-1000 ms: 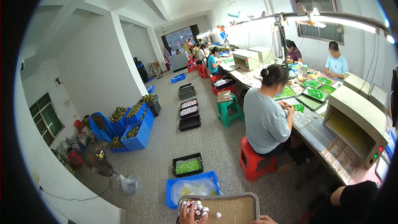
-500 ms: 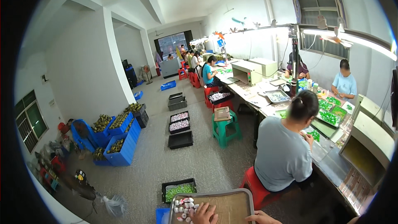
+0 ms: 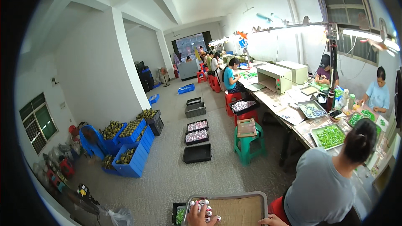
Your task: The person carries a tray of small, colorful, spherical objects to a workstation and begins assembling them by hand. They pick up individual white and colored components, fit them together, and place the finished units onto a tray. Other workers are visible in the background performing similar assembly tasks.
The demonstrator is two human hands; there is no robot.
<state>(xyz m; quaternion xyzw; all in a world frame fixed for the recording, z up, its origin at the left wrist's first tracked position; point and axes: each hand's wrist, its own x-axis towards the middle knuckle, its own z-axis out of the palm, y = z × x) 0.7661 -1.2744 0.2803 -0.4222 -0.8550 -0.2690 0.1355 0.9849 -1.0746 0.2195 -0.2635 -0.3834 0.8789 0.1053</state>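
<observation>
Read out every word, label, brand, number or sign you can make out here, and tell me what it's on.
None can be read.
Small blue sign by the lights: too small and blurred.
Beige machine on the bench: any panel markings are too small.
Tray in front: no lettering visible.

One head-worn fisheye camera looks forward and down across the floor, tray close below, bench along the right.

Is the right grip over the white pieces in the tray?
No, the right grip is at the tray's right edge, while the left grip is over the white pieces.
</observation>
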